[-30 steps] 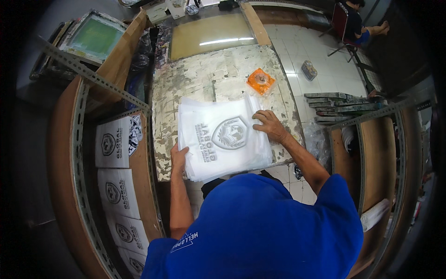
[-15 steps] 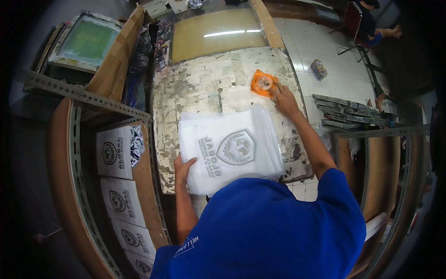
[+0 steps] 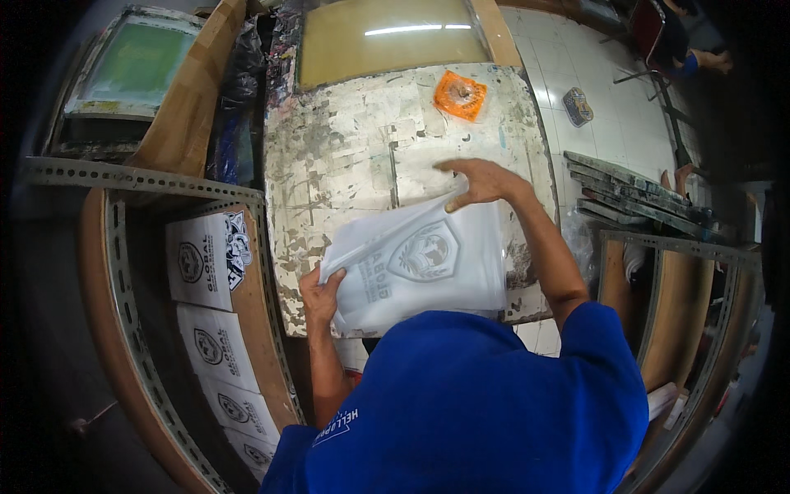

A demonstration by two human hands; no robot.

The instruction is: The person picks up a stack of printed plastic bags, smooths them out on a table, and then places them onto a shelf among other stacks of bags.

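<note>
A stack of thin, whitish, see-through sheets (image 3: 395, 284) printed with a grey shield emblem lies at the near end of a worn, paint-flaked tabletop (image 3: 329, 156). My left hand (image 3: 319, 298) grips the stack's left edge, thumb on top. Along that side the sheets bend upward. At the far right corner is my right hand (image 3: 487, 183), thumb and fingers spread apart around the raised sheet edge; a firm hold on it does not show. Farther off on the tabletop lies a small orange packet (image 3: 461, 95) with a clear middle, apart from both hands.
A yellowish framed screen (image 3: 391, 45) lies beyond the tabletop. Printed white sheets (image 3: 200, 259) rest on the left shelf, below a green-meshed frame (image 3: 136, 62). Dark slats (image 3: 613, 189) are piled on the right. A seated person (image 3: 687, 53) is at far right.
My right hand has left the orange packet and come back to the sheets' far corner. The packet lies slightly turned. The sheets' far left side has lifted and curved; my left hand now grips it.
</note>
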